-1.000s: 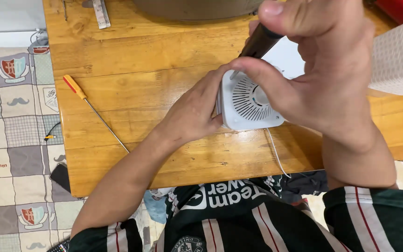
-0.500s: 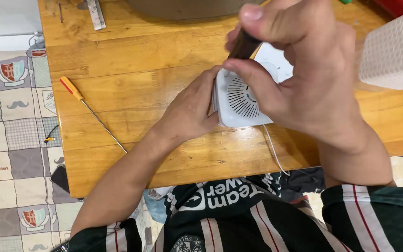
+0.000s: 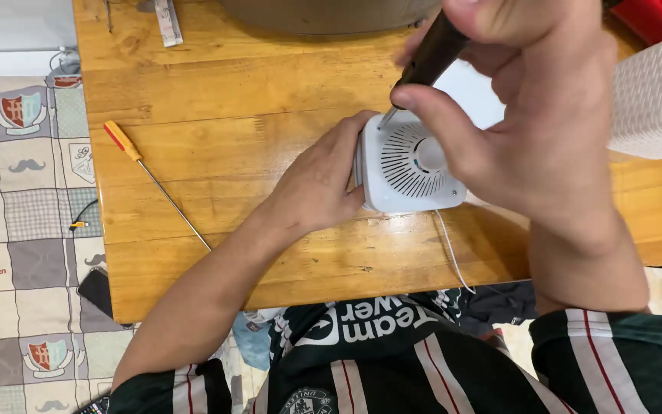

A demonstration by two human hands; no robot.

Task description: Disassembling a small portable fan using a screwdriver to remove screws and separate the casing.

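Note:
A small white square device (image 3: 408, 170) with a round slotted grille lies on the wooden table (image 3: 224, 107). My left hand (image 3: 317, 182) presses against its left side and holds it steady. My right hand (image 3: 530, 115) is raised close to the camera, gripping a dark-handled screwdriver (image 3: 423, 65). The screwdriver's metal tip touches the device's upper left corner. A thin white cord (image 3: 450, 253) runs from the device over the table's near edge.
An orange-handled screwdriver (image 3: 155, 180) with a long thin shaft lies at the table's left. A white perforated box (image 3: 657, 96) stands at the right, a red object (image 3: 657, 15) behind it. A large round grey object (image 3: 331, 14) sits at the far edge. Patchwork floor covering at left.
My right hand shifted slightly and brought the screwdriver tip down onto the device's upper left corner. The view moved a little. My left hand stayed on the device.

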